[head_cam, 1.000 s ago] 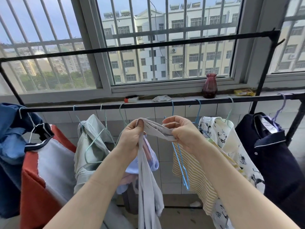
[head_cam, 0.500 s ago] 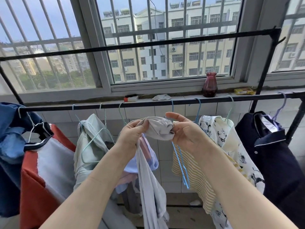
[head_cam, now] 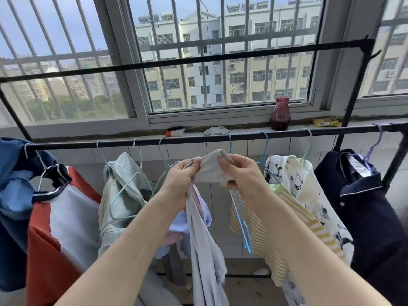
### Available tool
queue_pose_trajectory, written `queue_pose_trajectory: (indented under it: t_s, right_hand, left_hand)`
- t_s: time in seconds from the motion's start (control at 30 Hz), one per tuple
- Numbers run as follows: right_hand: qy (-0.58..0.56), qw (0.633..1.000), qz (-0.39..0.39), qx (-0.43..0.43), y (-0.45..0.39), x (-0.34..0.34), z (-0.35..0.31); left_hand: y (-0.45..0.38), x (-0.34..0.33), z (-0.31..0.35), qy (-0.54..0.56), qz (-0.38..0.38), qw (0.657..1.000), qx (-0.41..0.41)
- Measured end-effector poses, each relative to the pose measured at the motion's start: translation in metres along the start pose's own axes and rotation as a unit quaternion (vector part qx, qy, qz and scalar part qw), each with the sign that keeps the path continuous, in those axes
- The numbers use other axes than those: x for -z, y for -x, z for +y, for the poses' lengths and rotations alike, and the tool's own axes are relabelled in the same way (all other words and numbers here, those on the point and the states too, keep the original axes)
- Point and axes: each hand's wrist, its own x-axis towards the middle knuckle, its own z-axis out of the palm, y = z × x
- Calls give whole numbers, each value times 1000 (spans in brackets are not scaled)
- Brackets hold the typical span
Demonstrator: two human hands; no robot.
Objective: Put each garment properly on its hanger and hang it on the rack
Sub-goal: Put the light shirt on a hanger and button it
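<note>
A pale grey garment hangs down between my arms, its top bunched up just below the black rack rail. My left hand grips the bunched cloth on the left, and my right hand pinches its upper edge on the right. A thin light green hanger hooks on the rail right behind my left hand, with its lower part hidden by cloth and hand. A bare blue hanger hangs behind my right wrist.
Along the rail hang a blue garment, a red and grey one, a mint one, a yellow striped one, a floral one and a navy one. A dark red vase stands on the sill.
My hands have gathered the top of the grey garment into a tighter bunch and raised it slightly toward the rail. My right fingers have closed on its upper edge.
</note>
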Motion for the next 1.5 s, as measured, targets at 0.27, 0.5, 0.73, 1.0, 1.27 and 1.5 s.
queue_pose_trajectory:
  t_s: [0.27, 0.5, 0.73, 1.0, 1.27, 1.5]
  right_hand:
    - [-16, 996, 35, -86, 1, 3, -8]
    - [102, 994, -5, -42, -2, 9, -9]
    - [174, 983, -42, 31, -1, -7, -3]
    - [218, 972, -57, -66, 10, -6, 23]
    - [408, 904, -97, -80, 13, -20, 92]
    - [246, 969, -23, 4, -2, -22, 35]
  left_hand:
    - [-1, 5, 0, 4, 14, 1000, 18]
    - [1, 6, 7, 14, 9, 1000, 19]
    - [10, -1, 18, -12, -62, 998, -12]
    - [10, 3, 32, 39, -94, 994, -38]
    - [-5, 0, 44, 96, -42, 994, -32]
    - [16, 39, -6, -175, -179, 966, 71]
